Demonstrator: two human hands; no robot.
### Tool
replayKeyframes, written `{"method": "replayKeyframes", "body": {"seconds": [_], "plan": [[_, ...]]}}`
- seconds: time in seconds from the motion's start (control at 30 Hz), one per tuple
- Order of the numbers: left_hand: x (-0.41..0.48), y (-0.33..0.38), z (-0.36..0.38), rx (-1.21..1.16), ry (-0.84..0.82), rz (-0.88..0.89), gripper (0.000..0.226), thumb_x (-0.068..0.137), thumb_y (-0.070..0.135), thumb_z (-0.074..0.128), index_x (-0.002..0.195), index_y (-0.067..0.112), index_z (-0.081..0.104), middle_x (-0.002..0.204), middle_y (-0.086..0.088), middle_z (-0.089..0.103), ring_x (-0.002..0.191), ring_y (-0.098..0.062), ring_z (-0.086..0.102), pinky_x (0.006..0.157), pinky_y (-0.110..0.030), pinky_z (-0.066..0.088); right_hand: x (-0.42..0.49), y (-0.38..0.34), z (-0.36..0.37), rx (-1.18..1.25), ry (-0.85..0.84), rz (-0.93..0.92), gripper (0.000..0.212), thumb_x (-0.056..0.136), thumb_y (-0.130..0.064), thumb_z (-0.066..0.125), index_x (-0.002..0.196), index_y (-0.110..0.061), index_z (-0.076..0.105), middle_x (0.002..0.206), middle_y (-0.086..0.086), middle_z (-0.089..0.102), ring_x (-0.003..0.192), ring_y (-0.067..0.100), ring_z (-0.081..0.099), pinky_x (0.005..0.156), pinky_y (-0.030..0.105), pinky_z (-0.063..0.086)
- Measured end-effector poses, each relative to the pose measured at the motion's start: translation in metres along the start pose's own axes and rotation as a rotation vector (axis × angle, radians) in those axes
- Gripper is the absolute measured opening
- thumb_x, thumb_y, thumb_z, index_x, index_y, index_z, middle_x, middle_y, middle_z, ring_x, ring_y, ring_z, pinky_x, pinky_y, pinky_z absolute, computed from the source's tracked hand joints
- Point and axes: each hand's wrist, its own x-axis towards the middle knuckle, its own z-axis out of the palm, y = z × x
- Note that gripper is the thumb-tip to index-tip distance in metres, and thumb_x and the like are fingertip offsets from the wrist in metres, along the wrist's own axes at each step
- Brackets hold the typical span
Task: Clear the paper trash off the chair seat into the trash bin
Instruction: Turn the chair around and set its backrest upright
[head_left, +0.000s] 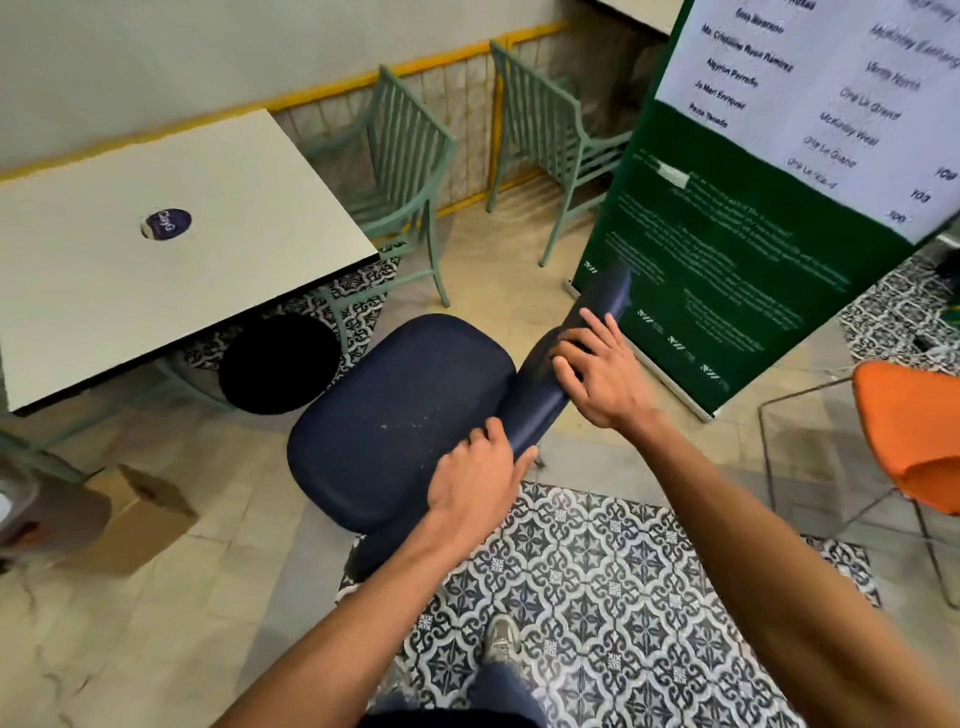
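Observation:
A dark blue office chair stands in the middle of the floor, its seat bare except for a few pale specks. My left hand grips the lower end of the chair's backrest, thumb on one side and fingers on the other. My right hand lies over the middle of the backrest with its fingers curled round the edge. A round black trash bin sits on the floor just left of the seat, half under a table. No paper shows on the seat.
A white table stands at left above the bin. Two green metal chairs line the back wall. A green standing banner rises right behind the backrest. An orange chair is at right, a cardboard box at lower left.

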Motion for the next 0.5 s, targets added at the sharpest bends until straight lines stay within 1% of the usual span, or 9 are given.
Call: {"method": "replayKeyframes", "body": {"seconds": [0.07, 0.1, 0.17, 0.2, 0.23, 0.3, 0.4, 0.5], "plan": [[0.022, 0.016, 0.000, 0.026, 0.008, -0.031, 0.061, 0.101, 0.069, 0.035, 0.118, 0.012, 0.051, 0.097, -0.007, 0.070, 0.081, -0.025, 0.073, 0.058, -0.037, 0.053, 0.027, 0.017, -0.006, -0.062, -0.053, -0.077, 0.046, 0.107, -0.048, 0.034, 0.101, -0.023, 0.071, 0.110, 0.002, 0.069, 0.133, 0.029, 0.054, 0.128, 0.049, 0.020], [0.031, 0.022, 0.000, 0.035, 0.011, -0.044, 0.063, 0.101, 0.069, 0.036, 0.118, 0.011, 0.052, 0.095, -0.006, 0.071, 0.079, -0.026, 0.073, 0.057, -0.036, 0.053, 0.039, 0.023, -0.008, -0.102, -0.077, -0.112, 0.044, 0.105, -0.048, 0.036, 0.096, -0.023, 0.071, 0.101, 0.001, 0.069, 0.118, 0.027, 0.060, 0.125, 0.048, 0.025], [0.041, 0.029, 0.003, 0.058, 0.033, -0.075, 0.063, 0.099, 0.070, 0.038, 0.115, 0.012, 0.056, 0.085, -0.004, 0.070, 0.069, -0.024, 0.072, 0.050, -0.033, 0.049, 0.054, 0.032, -0.008, -0.146, -0.099, -0.171, 0.042, 0.102, -0.047, 0.037, 0.089, -0.024, 0.070, 0.087, -0.001, 0.066, 0.096, 0.027, 0.061, 0.111, 0.046, 0.037], [0.044, 0.031, 0.005, 0.086, 0.050, -0.091, 0.062, 0.098, 0.071, 0.039, 0.113, 0.013, 0.057, 0.079, -0.002, 0.069, 0.063, -0.022, 0.071, 0.047, -0.031, 0.046, 0.059, 0.035, -0.007, -0.146, -0.087, -0.182, 0.042, 0.100, -0.046, 0.038, 0.086, -0.023, 0.070, 0.083, -0.002, 0.065, 0.089, 0.027, 0.060, 0.103, 0.046, 0.040], [0.044, 0.032, 0.007, 0.114, 0.077, -0.098, 0.062, 0.098, 0.072, 0.040, 0.112, 0.014, 0.059, 0.074, -0.001, 0.067, 0.058, -0.020, 0.069, 0.045, -0.030, 0.044, 0.060, 0.035, -0.005, -0.136, -0.069, -0.182, 0.041, 0.099, -0.045, 0.038, 0.084, -0.023, 0.069, 0.081, -0.002, 0.065, 0.084, 0.026, 0.058, 0.097, 0.046, 0.041], [0.041, 0.032, 0.012, 0.134, 0.114, -0.105, 0.062, 0.098, 0.072, 0.041, 0.112, 0.016, 0.062, 0.069, 0.001, 0.065, 0.052, -0.018, 0.066, 0.043, -0.028, 0.043, 0.056, 0.033, -0.001, -0.090, -0.044, -0.163, 0.038, 0.096, -0.042, 0.040, 0.078, -0.021, 0.067, 0.079, -0.002, 0.065, 0.080, 0.025, 0.055, 0.092, 0.045, 0.042], [0.038, 0.031, 0.015, 0.159, 0.148, -0.110, 0.063, 0.098, 0.073, 0.038, 0.112, 0.017, 0.063, 0.067, 0.002, 0.064, 0.050, -0.017, 0.065, 0.043, -0.027, 0.043, 0.049, 0.029, 0.003, -0.042, 0.019, -0.142, 0.035, 0.094, -0.038, 0.041, 0.072, -0.020, 0.061, 0.077, -0.001, 0.064, 0.079, 0.025, 0.053, 0.091, 0.046, 0.042], [0.030, 0.027, 0.014, 0.163, 0.150, -0.107, 0.062, 0.098, 0.072, 0.038, 0.110, 0.017, 0.063, 0.066, 0.002, 0.064, 0.051, -0.016, 0.065, 0.044, -0.026, 0.042, 0.042, 0.019, 0.004, -0.015, 0.048, -0.114, 0.033, 0.095, -0.036, 0.040, 0.071, -0.020, 0.057, 0.077, 0.000, 0.063, 0.080, 0.025, 0.053, 0.092, 0.046, 0.042]]}}
